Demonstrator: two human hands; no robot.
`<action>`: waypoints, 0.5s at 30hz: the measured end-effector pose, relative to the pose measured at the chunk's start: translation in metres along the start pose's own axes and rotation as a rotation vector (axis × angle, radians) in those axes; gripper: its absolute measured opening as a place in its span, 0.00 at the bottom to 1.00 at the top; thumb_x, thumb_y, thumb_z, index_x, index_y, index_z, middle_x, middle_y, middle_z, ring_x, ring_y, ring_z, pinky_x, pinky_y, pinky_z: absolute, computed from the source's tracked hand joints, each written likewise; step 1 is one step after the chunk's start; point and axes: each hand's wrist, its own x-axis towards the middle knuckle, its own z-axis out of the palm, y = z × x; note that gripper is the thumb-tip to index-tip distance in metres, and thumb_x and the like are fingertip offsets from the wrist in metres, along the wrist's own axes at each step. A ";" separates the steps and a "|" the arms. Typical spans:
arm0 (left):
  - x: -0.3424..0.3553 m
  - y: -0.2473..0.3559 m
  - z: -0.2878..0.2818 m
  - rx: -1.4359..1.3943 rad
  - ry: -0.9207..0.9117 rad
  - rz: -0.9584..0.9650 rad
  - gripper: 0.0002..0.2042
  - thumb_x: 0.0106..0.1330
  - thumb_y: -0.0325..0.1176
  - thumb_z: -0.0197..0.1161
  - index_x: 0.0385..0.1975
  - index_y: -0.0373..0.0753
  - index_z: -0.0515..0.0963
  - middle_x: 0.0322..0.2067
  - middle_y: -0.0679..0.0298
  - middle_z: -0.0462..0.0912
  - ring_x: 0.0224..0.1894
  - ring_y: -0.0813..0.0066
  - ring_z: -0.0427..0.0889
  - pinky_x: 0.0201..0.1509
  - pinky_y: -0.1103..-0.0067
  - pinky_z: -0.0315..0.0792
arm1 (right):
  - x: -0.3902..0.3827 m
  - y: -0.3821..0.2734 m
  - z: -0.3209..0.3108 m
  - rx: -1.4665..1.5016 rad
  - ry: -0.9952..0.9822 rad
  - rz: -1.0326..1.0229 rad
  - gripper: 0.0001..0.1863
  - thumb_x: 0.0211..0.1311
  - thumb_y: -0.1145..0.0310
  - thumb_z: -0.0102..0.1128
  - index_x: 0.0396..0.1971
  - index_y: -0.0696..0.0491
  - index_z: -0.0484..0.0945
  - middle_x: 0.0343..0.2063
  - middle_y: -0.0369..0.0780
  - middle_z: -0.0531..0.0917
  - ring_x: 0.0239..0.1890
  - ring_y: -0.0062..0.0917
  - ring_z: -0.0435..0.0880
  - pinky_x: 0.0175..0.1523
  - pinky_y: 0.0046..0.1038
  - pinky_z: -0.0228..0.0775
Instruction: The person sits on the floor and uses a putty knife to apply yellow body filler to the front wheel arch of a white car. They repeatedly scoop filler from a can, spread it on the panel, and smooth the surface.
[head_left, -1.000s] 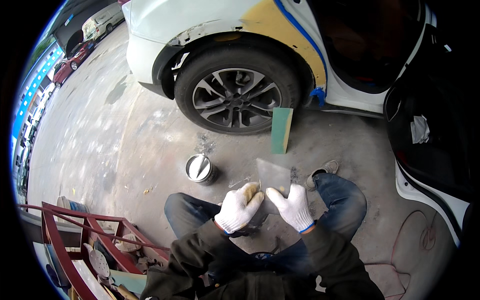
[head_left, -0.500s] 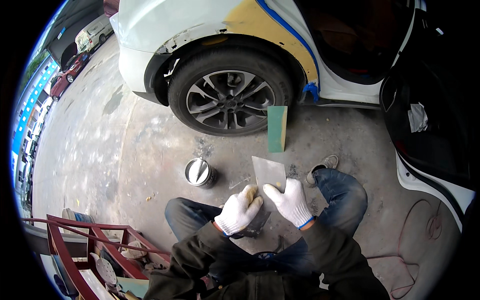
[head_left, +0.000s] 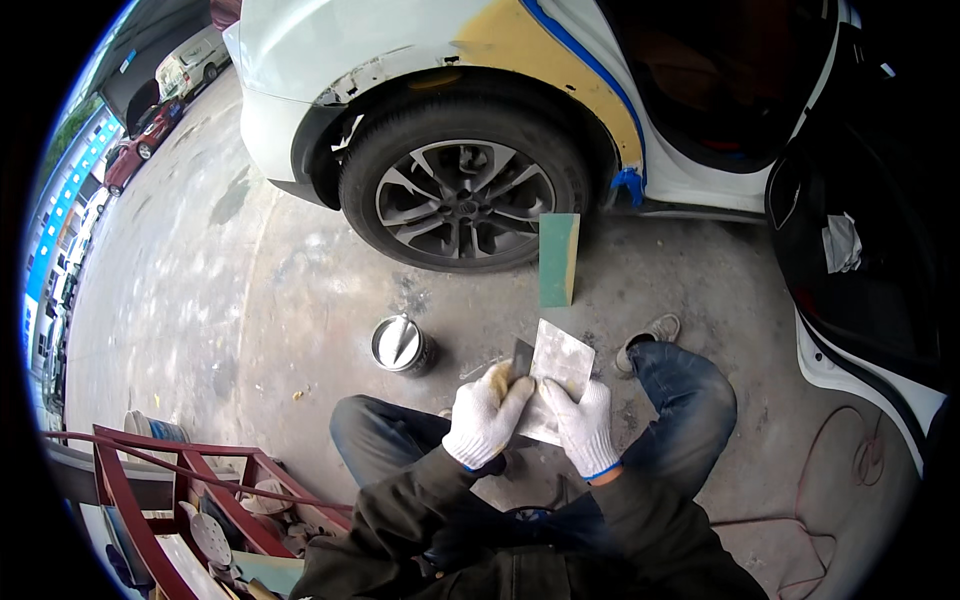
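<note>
White knit gloves cover both hands, which are close together between my knees. My left hand [head_left: 485, 415] is closed, thumb and fingers pinching a small dark grey flat piece [head_left: 522, 359]. Beside it my right hand [head_left: 586, 425] grips a thin, pale rectangular plate [head_left: 564, 356] with whitish smears, its thumb lying across the face. The plate's lower part shows between the two hands. I cannot make out whether it is metal or a stiff sheet. Ahead to the left stands an opened tin can [head_left: 400, 344] with a shiny silvery top.
A green rectangular board [head_left: 558, 260] stands near the car's rear wheel [head_left: 465, 205]. The white car body [head_left: 340, 35] has a tan patch [head_left: 520, 45] edged with blue tape. A red metal frame [head_left: 190, 480] is at lower left; a hose [head_left: 810, 520] lies at right.
The pale plate has swung right and upward and now shows a smeared face. The dark piece has come up beside my left fingertips. Both hands have shifted slightly.
</note>
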 end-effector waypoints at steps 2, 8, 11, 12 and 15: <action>-0.004 -0.001 -0.007 0.047 -0.077 0.077 0.16 0.68 0.36 0.60 0.49 0.31 0.76 0.32 0.43 0.83 0.37 0.52 0.86 0.40 0.70 0.77 | -0.009 -0.011 -0.003 -0.159 -0.054 0.042 0.13 0.61 0.68 0.64 0.31 0.65 0.82 0.23 0.47 0.86 0.25 0.31 0.86 0.30 0.32 0.73; -0.004 0.012 -0.024 0.233 -0.271 0.123 0.12 0.68 0.36 0.59 0.40 0.32 0.77 0.26 0.45 0.81 0.30 0.46 0.83 0.33 0.65 0.76 | -0.010 -0.030 -0.007 -0.371 -0.138 -0.033 0.10 0.60 0.70 0.63 0.28 0.64 0.81 0.20 0.46 0.83 0.22 0.28 0.84 0.28 0.31 0.71; -0.003 0.021 -0.031 0.215 -0.331 0.129 0.11 0.68 0.36 0.59 0.37 0.32 0.76 0.27 0.45 0.80 0.31 0.46 0.82 0.33 0.64 0.75 | -0.011 -0.030 -0.009 -0.441 -0.147 -0.142 0.10 0.60 0.70 0.63 0.26 0.63 0.81 0.19 0.47 0.82 0.22 0.30 0.84 0.28 0.31 0.70; -0.002 0.019 -0.033 0.201 -0.356 0.130 0.11 0.68 0.36 0.59 0.37 0.32 0.76 0.27 0.45 0.80 0.31 0.46 0.82 0.33 0.64 0.75 | -0.010 -0.032 -0.008 -0.452 -0.161 -0.182 0.10 0.60 0.69 0.63 0.27 0.63 0.81 0.19 0.47 0.82 0.22 0.29 0.84 0.28 0.31 0.70; 0.001 0.014 -0.035 0.143 -0.396 0.114 0.11 0.68 0.36 0.58 0.37 0.32 0.76 0.27 0.45 0.80 0.32 0.46 0.82 0.35 0.66 0.74 | 0.001 -0.036 -0.019 -0.455 -0.322 -0.095 0.10 0.58 0.69 0.63 0.30 0.62 0.81 0.20 0.44 0.83 0.23 0.22 0.83 0.29 0.29 0.70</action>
